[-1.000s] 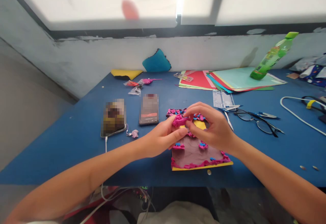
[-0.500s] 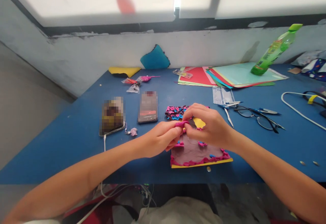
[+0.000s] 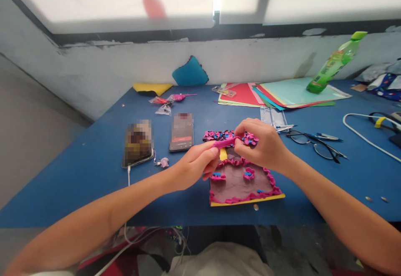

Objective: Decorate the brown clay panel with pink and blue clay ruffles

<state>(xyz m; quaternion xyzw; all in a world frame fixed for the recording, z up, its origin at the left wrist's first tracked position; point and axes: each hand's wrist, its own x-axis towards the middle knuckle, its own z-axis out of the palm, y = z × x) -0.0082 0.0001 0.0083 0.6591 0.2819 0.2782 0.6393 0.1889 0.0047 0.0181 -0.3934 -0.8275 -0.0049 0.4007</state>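
Note:
Both my hands hold a thin pink clay strip [image 3: 224, 143] stretched between them above a clay picture [image 3: 241, 182]. My left hand [image 3: 194, 166] pinches the strip's left end. My right hand [image 3: 261, 145] pinches its right end with curled fingers. The clay picture lies on a yellow card on the blue table [image 3: 78, 175], with a mauve field edged in pink ruffles and small blue dots. Its upper part is partly hidden behind my hands.
Two phones [image 3: 181, 131] lie left of the picture, one on a white cable. Glasses [image 3: 316, 144], a clear ruler [image 3: 274, 117] and a small tool lie to the right. Coloured paper sheets [image 3: 282, 94] and a green bottle [image 3: 335, 62] stand at the back. A white cable [image 3: 363, 136] lies far right.
The pink clay lump has been drawn out into a longer strip as my hands moved apart. More of the clay picture shows below them.

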